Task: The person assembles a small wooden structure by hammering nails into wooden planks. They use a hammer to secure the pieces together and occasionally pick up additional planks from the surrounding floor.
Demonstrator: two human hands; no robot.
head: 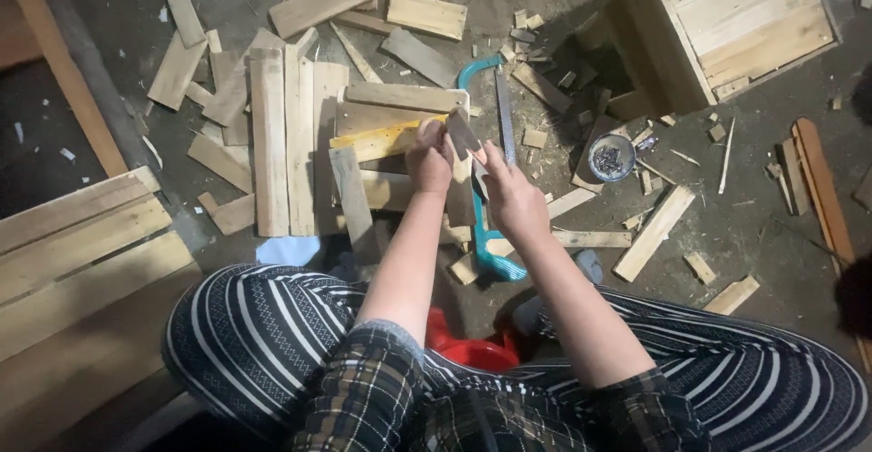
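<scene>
My left hand (429, 159) and right hand (510, 196) meet above the floor, both with fingers curled shut around a small wood piece (463, 134), a short, flat, greyish-brown offcut with a slanted end, held tilted between them. Below it lie a yellow ruler (377, 139) across pale planks (291, 134) and a blue hacksaw (486, 157), with a round tin of nails (611, 157) to the right

The hacksaw (490, 179) is lying partly hidden behind the hands and forearms — its middle is not showing; the small tin's (611, 157) contents are staying too small to tell.
</scene>
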